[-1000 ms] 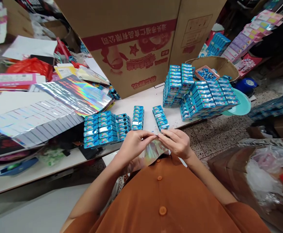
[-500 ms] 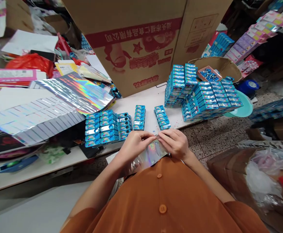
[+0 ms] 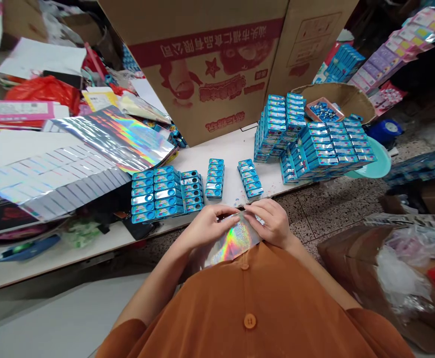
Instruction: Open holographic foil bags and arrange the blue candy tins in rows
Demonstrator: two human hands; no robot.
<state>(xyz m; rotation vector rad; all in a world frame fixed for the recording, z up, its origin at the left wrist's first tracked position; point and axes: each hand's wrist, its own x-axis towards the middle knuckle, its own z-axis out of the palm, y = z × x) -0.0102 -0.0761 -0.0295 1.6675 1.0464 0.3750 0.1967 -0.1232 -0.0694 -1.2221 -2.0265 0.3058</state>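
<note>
A shiny holographic sheet point(image 3: 229, 244) lies against my lap at the table's front edge. My left hand point(image 3: 210, 226) pinches its upper edge between thumb and fingers. Close beside it, my right hand point(image 3: 270, 220) pinches the same edge farther right. Whether anything small is between the fingertips is too small to tell. Just beyond my hands stand two short rows of small blue boxes, one on the left point(image 3: 215, 178) and one slightly tilted on the right point(image 3: 250, 179). More blue boxes point(image 3: 167, 194) are grouped to the left.
A large cardboard carton point(image 3: 217, 69) stands behind the white table point(image 3: 198, 152). Stacked blue boxes point(image 3: 320, 146) fill the table's right end, near a turquoise basin point(image 3: 380, 160). Holographic sheets point(image 3: 128, 139) lie at the left. A brown carton with plastic bags point(image 3: 355, 268) is at right.
The holographic sheet has tilted and shows a brighter rainbow glare. My hands still pinch its upper edge, with small shifts of the fingers. The view has moved slightly.
</note>
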